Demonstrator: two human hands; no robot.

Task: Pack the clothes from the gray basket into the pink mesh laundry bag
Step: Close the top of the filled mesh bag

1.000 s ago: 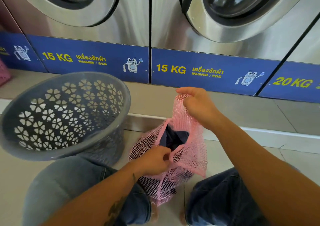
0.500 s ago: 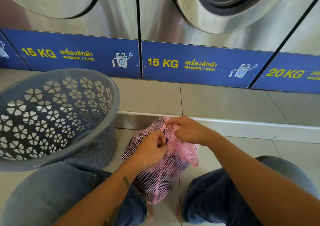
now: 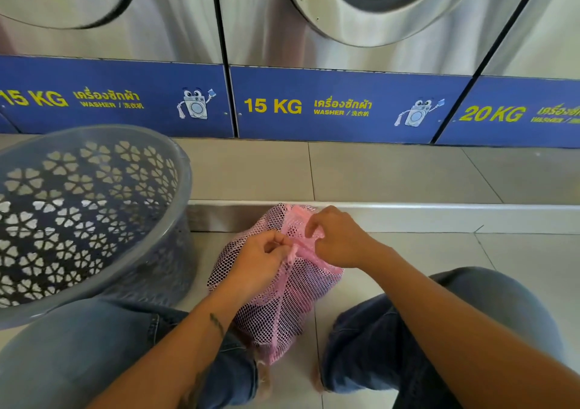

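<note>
The pink mesh laundry bag (image 3: pixel 279 302) stands on the floor tiles between my knees, bulging with dark clothes that show through the netting. My left hand (image 3: pixel 263 259) pinches the bag's gathered top on the left. My right hand (image 3: pixel 337 239) grips the same top edge on the right, so the mouth is drawn together between both hands. The gray basket (image 3: pixel 175 170), with flower-shaped holes, leans tilted at the left against my left knee; I see no clothes inside it.
A row of steel washers with blue 15 KG and 20 KG panels (image 3: pixel 345 104) stands on a raised tiled step (image 3: pixel 408 210) just beyond the bag. My knees in jeans (image 3: pixel 470 302) flank the bag.
My right hand came down from holding the bag's mouth high and open. Both hands now meet at the top of the bag and its opening is gathered shut; the dark clothes no longer show through the mouth.
</note>
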